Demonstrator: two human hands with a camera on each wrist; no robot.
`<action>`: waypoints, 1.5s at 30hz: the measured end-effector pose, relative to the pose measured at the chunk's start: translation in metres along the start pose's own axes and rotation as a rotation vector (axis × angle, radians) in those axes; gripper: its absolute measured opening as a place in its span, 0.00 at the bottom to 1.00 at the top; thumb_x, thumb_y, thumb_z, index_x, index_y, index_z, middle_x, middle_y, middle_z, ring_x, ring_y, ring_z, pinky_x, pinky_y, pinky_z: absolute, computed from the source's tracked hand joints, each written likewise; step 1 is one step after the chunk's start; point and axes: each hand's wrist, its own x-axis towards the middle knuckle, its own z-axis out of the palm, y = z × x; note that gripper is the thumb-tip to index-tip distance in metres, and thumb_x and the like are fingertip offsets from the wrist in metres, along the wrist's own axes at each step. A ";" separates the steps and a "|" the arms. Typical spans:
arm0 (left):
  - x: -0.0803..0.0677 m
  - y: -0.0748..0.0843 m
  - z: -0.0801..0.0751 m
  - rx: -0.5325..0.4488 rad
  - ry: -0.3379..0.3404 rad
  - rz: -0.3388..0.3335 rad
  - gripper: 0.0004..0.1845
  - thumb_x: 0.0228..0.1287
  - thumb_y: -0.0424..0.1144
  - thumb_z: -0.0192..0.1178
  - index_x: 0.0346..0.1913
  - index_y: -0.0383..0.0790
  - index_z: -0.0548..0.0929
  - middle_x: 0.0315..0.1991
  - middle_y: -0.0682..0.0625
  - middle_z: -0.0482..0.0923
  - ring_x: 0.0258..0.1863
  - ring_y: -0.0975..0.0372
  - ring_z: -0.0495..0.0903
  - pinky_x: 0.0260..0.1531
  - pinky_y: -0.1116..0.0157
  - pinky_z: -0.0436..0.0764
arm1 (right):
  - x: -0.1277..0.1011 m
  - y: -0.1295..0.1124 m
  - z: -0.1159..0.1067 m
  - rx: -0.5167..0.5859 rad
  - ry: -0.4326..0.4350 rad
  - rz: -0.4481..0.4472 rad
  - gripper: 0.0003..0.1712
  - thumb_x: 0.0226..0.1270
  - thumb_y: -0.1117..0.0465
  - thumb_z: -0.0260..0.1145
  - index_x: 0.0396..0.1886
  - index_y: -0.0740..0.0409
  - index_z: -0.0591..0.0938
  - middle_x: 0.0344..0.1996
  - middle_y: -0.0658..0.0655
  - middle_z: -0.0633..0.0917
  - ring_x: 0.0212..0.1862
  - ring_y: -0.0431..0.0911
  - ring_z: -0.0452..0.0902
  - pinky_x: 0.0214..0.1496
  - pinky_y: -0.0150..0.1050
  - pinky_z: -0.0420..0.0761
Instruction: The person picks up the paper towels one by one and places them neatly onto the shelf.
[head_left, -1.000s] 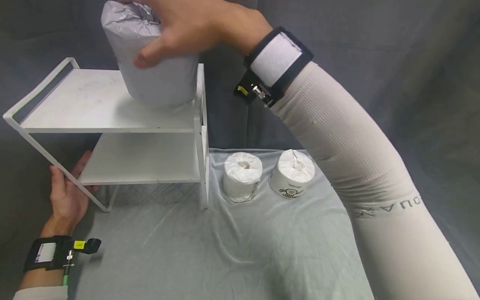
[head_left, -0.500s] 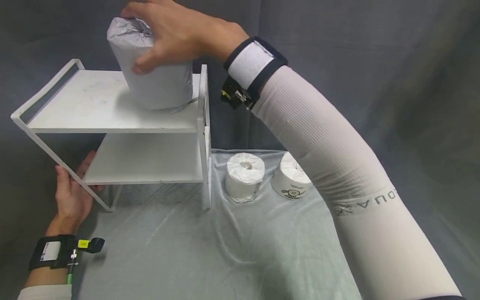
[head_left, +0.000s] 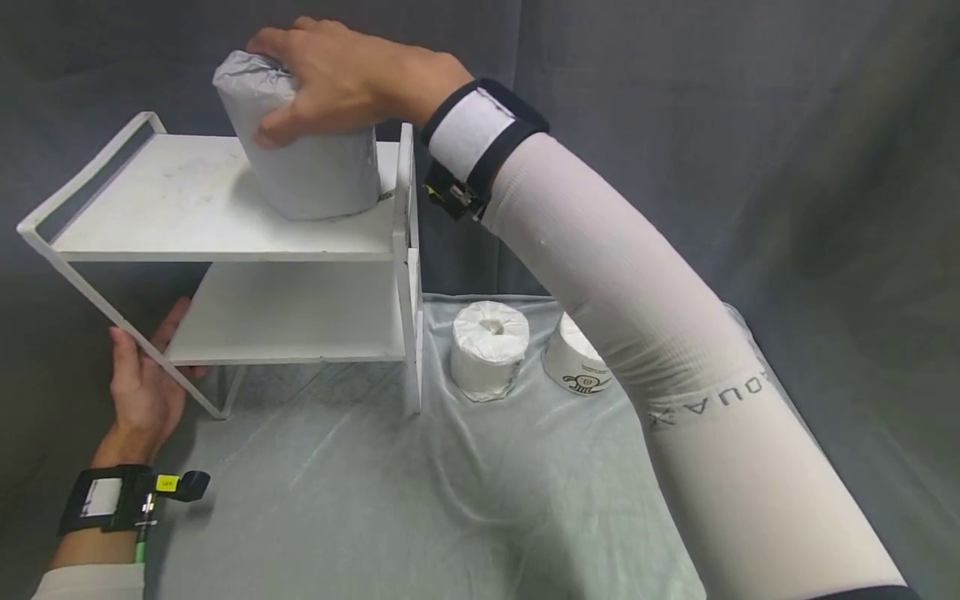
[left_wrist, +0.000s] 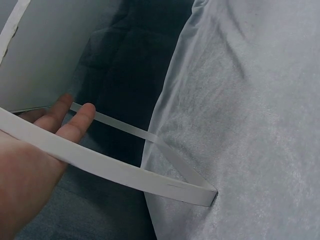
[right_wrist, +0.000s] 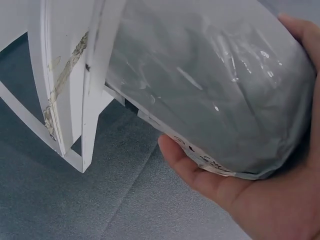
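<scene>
Wrapped roll on top shelf, both hands engaged.
Head view: right hand [head_left: 337, 71] grasps the grey plastic-wrapped paper roll [head_left: 300, 142], standing on the top tier of the white two-tier metal rack [head_left: 187, 225]; left hand [head_left: 142, 392] rests against the rack's slanted leg; two small white rolls [head_left: 489, 350] stand on the worktop.
Left wrist view: fingers [left_wrist: 75, 120] straight behind the leg.
Right wrist view: fingers [right_wrist: 190, 165] curled round the roll.

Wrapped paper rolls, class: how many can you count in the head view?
3: one large wrapped roll on the white rack's top shelf under the right hand; two smaller rolls on the cloth, one partly hidden.
</scene>
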 end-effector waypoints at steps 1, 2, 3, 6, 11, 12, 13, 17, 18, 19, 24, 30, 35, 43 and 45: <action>0.000 0.000 0.000 -0.007 0.002 0.005 0.45 0.78 0.73 0.30 0.87 0.51 0.46 0.86 0.50 0.47 0.78 0.55 0.59 0.68 0.66 0.63 | 0.001 0.000 0.000 -0.002 0.000 -0.001 0.56 0.70 0.28 0.57 0.89 0.42 0.48 0.83 0.52 0.60 0.79 0.45 0.60 0.75 0.39 0.68; 0.000 0.000 -0.001 -0.015 0.002 0.009 0.45 0.78 0.73 0.31 0.88 0.51 0.45 0.86 0.50 0.47 0.78 0.55 0.59 0.67 0.65 0.63 | 0.001 -0.001 0.000 -0.004 -0.002 -0.002 0.56 0.70 0.28 0.57 0.89 0.41 0.48 0.83 0.52 0.60 0.79 0.45 0.60 0.75 0.39 0.67; 0.000 -0.001 -0.001 -0.025 0.004 0.013 0.45 0.78 0.73 0.31 0.87 0.51 0.45 0.87 0.50 0.47 0.78 0.55 0.59 0.67 0.65 0.64 | 0.002 -0.002 0.000 -0.006 -0.002 -0.002 0.56 0.69 0.28 0.56 0.89 0.41 0.47 0.83 0.52 0.60 0.79 0.45 0.60 0.75 0.39 0.67; 0.000 -0.002 -0.002 -0.040 0.003 0.019 0.46 0.79 0.73 0.33 0.88 0.51 0.43 0.87 0.51 0.45 0.78 0.55 0.59 0.66 0.64 0.63 | 0.002 -0.002 0.000 -0.007 -0.001 -0.003 0.56 0.70 0.28 0.56 0.89 0.41 0.47 0.82 0.52 0.61 0.79 0.45 0.60 0.74 0.38 0.68; 0.003 -0.003 -0.003 -0.042 0.006 0.022 0.47 0.78 0.73 0.35 0.87 0.48 0.46 0.86 0.49 0.47 0.75 0.56 0.61 0.63 0.62 0.62 | 0.001 0.001 0.000 0.008 0.001 -0.015 0.55 0.70 0.29 0.56 0.89 0.42 0.48 0.82 0.53 0.62 0.78 0.45 0.63 0.74 0.38 0.68; 0.003 -0.003 -0.002 -0.044 0.006 0.023 0.47 0.78 0.73 0.35 0.87 0.48 0.47 0.86 0.49 0.47 0.74 0.57 0.62 0.62 0.62 0.62 | 0.000 0.001 0.000 0.010 0.000 -0.016 0.55 0.70 0.29 0.56 0.89 0.42 0.48 0.82 0.53 0.62 0.78 0.45 0.63 0.74 0.38 0.68; 0.003 -0.004 -0.002 -0.048 0.005 0.022 0.47 0.78 0.73 0.36 0.87 0.48 0.47 0.86 0.49 0.48 0.74 0.57 0.62 0.62 0.62 0.61 | 0.000 0.002 0.000 0.012 -0.002 -0.017 0.55 0.70 0.29 0.57 0.89 0.42 0.48 0.82 0.53 0.62 0.77 0.45 0.63 0.74 0.38 0.68; 0.003 -0.004 0.001 -0.039 0.000 0.018 0.47 0.78 0.74 0.34 0.87 0.48 0.47 0.86 0.48 0.48 0.73 0.58 0.62 0.61 0.60 0.59 | -0.003 0.005 -0.001 0.027 -0.016 -0.021 0.57 0.70 0.27 0.57 0.89 0.42 0.46 0.82 0.52 0.61 0.78 0.44 0.62 0.75 0.38 0.66; 0.003 -0.005 0.001 -0.035 -0.006 0.015 0.47 0.78 0.74 0.33 0.87 0.48 0.47 0.86 0.49 0.48 0.74 0.58 0.61 0.62 0.60 0.58 | -0.004 0.006 -0.002 0.033 -0.017 -0.023 0.58 0.69 0.26 0.57 0.89 0.43 0.46 0.83 0.52 0.61 0.78 0.44 0.62 0.75 0.38 0.66; 0.003 -0.005 0.001 -0.026 -0.005 0.014 0.46 0.78 0.74 0.32 0.87 0.49 0.48 0.86 0.49 0.48 0.74 0.58 0.61 0.62 0.60 0.59 | -0.005 0.007 -0.002 0.038 -0.017 -0.026 0.59 0.69 0.25 0.57 0.89 0.43 0.45 0.83 0.52 0.60 0.79 0.44 0.61 0.76 0.38 0.65; 0.000 -0.005 0.003 -0.008 0.001 0.013 0.46 0.79 0.73 0.29 0.87 0.49 0.49 0.86 0.50 0.50 0.74 0.58 0.62 0.62 0.62 0.61 | -0.012 0.011 -0.002 0.043 0.007 -0.028 0.61 0.68 0.22 0.55 0.89 0.44 0.43 0.86 0.52 0.53 0.84 0.45 0.51 0.81 0.42 0.57; -0.001 -0.002 0.002 -0.022 -0.001 0.002 0.45 0.78 0.73 0.29 0.87 0.50 0.49 0.86 0.50 0.49 0.78 0.56 0.59 0.69 0.63 0.60 | -0.022 0.017 -0.009 0.057 0.034 -0.033 0.60 0.70 0.23 0.54 0.89 0.43 0.43 0.88 0.50 0.44 0.87 0.47 0.38 0.84 0.43 0.45; 0.001 0.001 0.002 -0.022 -0.005 0.006 0.45 0.78 0.73 0.28 0.87 0.50 0.49 0.85 0.48 0.49 0.79 0.55 0.56 0.73 0.63 0.56 | -0.029 0.027 -0.013 0.046 0.057 -0.073 0.58 0.72 0.26 0.55 0.89 0.47 0.43 0.88 0.51 0.45 0.87 0.46 0.38 0.83 0.40 0.40; 0.000 -0.003 0.002 -0.030 0.005 0.007 0.45 0.78 0.73 0.30 0.87 0.49 0.48 0.86 0.49 0.48 0.78 0.56 0.58 0.73 0.62 0.56 | -0.052 0.060 -0.008 0.043 0.059 -0.019 0.55 0.73 0.28 0.53 0.89 0.44 0.44 0.88 0.52 0.44 0.87 0.50 0.39 0.84 0.47 0.43; -0.001 -0.004 0.002 -0.037 0.006 0.001 0.46 0.78 0.73 0.30 0.87 0.50 0.48 0.86 0.49 0.48 0.78 0.55 0.57 0.76 0.60 0.53 | -0.060 0.070 -0.005 0.049 0.061 0.000 0.54 0.74 0.28 0.52 0.89 0.44 0.45 0.88 0.53 0.45 0.87 0.51 0.41 0.84 0.50 0.45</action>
